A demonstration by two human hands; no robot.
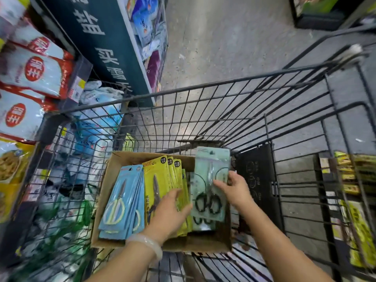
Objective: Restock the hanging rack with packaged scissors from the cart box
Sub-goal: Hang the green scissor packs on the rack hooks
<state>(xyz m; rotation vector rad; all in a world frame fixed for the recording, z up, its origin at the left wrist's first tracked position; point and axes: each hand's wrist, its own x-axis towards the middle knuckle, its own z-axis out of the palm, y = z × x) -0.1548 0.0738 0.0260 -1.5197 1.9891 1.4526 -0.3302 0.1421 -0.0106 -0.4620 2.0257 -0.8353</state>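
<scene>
Since the mint-green scissors pack [211, 180] is a thin card with a blister, it should feel light, stiff and a bit slick — best held by its card edge, clear of the hang hole on top. It stands raised at the right end of the cardboard box [114, 200], the right hand [234, 190] pinching its right edge; the left hand [173, 212] lies spread on the yellow packs [160, 180]. Blue packs [122, 202] crowd the left, and cart wire [183, 94] rings everything — no rack visible.

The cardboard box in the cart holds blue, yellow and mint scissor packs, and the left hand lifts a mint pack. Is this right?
Not quite. In the head view, the right hand lifts the mint pack; the left hand rests on the yellow packs. The rest is right.
</scene>
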